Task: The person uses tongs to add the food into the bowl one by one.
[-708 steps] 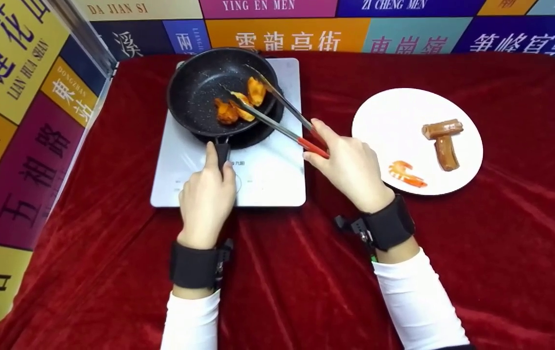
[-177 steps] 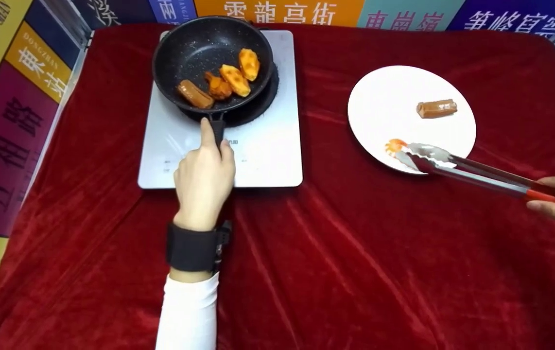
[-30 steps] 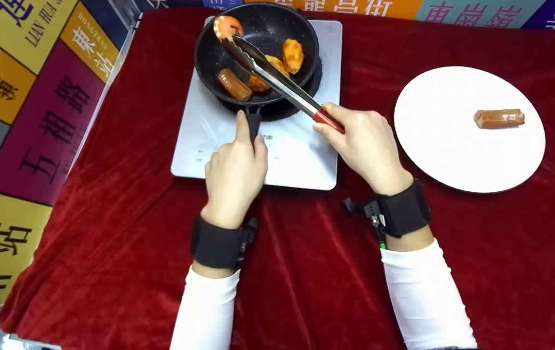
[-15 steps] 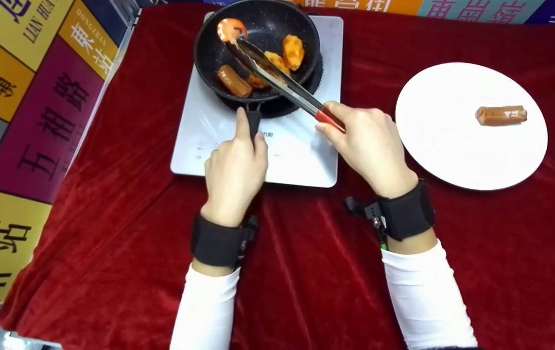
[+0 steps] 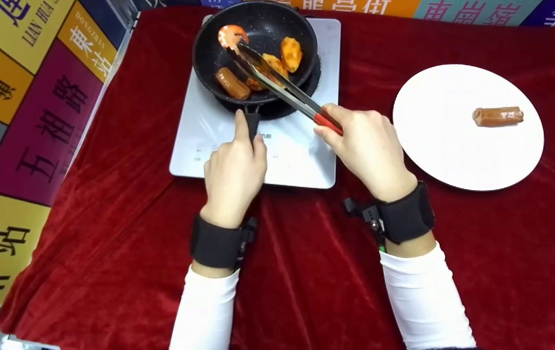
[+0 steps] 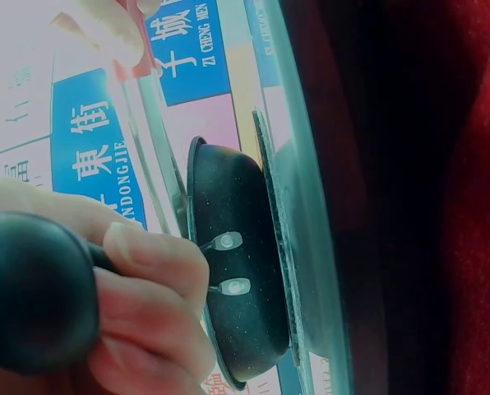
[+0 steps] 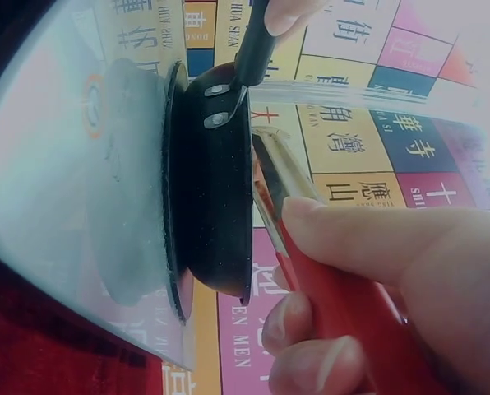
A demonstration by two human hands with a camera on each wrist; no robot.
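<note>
My left hand (image 5: pixel 236 172) grips the black handle (image 5: pixel 253 125) of a frying pan (image 5: pixel 209 56), index finger laid along it. The handle's rounded end (image 6: pixel 35 292) fills the lower left of the left wrist view. Red-handled metal tongs (image 5: pixel 327 123) are held in my right hand (image 5: pixel 372 150), thumb on one grip in the right wrist view. Their tips pinch a shrimp (image 5: pixel 232 36) at the pan's left side; whether it touches the pan I cannot tell. A brown sausage piece (image 5: pixel 233 83) and several yellow-brown fried pieces (image 5: pixel 291 54) lie in the pan, partly hidden by the tongs.
The pan is over a white induction cooker (image 5: pixel 302 165) on a red velvet cloth (image 5: pixel 306 272). To the right, a white plate (image 5: pixel 442 146) bears another sausage piece (image 5: pixel 497 116). Colourful lettered panels (image 5: pixel 34 121) stand at the left and back.
Since the oldest frames, one sausage piece and the shrimp have gone from the plate to the pan. Over the last second the tongs and shrimp have lowered slightly towards me. My left hand keeps its grip.
</note>
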